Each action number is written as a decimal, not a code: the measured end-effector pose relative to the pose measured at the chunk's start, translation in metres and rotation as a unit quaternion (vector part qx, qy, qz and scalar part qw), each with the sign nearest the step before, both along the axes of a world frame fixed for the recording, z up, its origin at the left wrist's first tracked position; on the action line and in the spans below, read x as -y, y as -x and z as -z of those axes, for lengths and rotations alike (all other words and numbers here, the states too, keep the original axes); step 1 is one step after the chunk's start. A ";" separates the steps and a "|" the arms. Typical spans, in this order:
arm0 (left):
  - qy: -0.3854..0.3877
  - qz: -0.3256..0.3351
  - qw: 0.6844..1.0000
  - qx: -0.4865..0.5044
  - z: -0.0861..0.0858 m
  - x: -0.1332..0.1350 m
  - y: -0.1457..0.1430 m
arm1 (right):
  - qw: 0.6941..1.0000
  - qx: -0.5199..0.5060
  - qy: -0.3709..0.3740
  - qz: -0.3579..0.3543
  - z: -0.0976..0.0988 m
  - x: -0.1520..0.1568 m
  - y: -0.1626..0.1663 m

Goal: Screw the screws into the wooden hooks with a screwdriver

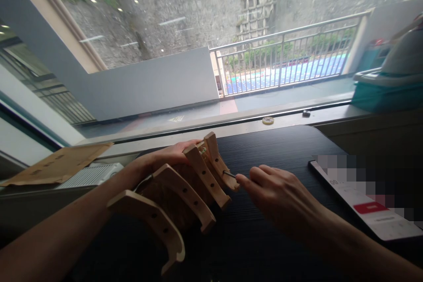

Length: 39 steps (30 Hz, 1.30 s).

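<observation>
At a black wood-grain table [284,150] beside a window, reached in with both bare arms from the lower corners. Stretched the left arm long and nearly straight, with the left hand [176,152] tucked behind the far end of a wooden frame [183,191]. Slanted the right forearm up and leftward, with the right hand [272,183] closed, knuckles uppermost, around one end of a thin metal rod [229,174]. Aimed the rod at the farthest curved rib [216,158], with its tip at the lower of two holes.

Had the frame between the two arms, tilted, with all four ribs in a row from near to far. Set the left forearm along its left side and the right hand just beside its far right end.

Lost the left fingers behind the wood; could not tell their grip as tight or loose. Could not make out the rod's end inside the right hand, nor much of the dark body behind the ribs. Saw a phone [386,224] at far right only in part, pixelated along its upper side.
</observation>
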<state>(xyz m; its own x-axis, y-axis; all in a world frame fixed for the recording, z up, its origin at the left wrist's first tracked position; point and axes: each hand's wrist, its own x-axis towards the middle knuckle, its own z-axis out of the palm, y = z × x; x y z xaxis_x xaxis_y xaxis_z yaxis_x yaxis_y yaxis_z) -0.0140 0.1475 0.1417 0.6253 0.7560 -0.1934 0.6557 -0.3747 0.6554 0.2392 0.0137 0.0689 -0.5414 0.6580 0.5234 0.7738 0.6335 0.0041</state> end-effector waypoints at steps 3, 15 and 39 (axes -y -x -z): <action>0.063 -0.003 0.998 -0.004 0.001 0.000 0.001 | 0.999 0.027 -0.008 -0.025 -0.004 -0.002 -0.002; 0.061 -0.002 0.998 0.020 0.003 0.010 -0.003 | 1.000 0.022 -0.008 -0.015 0.009 -0.009 -0.003; 0.052 0.017 0.998 0.004 -0.005 0.020 -0.008 | 1.000 -0.018 0.016 0.004 0.019 -0.009 0.003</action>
